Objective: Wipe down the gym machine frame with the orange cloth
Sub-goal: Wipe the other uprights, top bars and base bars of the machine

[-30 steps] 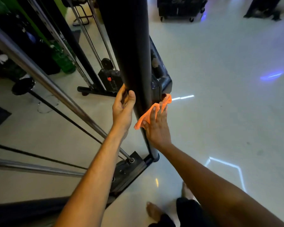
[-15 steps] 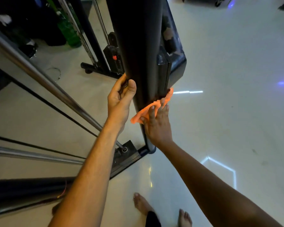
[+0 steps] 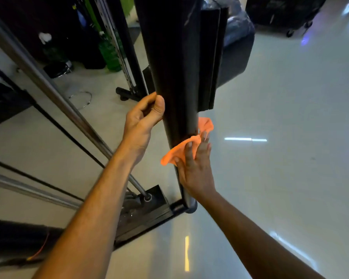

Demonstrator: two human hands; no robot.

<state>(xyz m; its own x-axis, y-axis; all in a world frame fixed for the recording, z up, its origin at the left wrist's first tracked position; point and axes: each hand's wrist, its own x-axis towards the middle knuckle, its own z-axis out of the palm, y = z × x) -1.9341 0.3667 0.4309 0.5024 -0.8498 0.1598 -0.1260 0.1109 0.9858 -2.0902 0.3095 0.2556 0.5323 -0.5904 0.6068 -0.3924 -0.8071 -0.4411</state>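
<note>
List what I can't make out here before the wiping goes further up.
Head view, the only one:
- Black upright post: its top is cut off by the upper edge.
- Orange cloth: partly hidden by the post and the right hand.
- Left hand: fingertips hidden behind the post.

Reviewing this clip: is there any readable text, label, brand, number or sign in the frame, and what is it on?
None can be read.
Black upright post: scuff marks only, no lettering visible.
Orange cloth: plain, no print shown.
Green bottle in the background: any label is too blurred to read.
Glossy floor: only light reflections, no markings.
</note>
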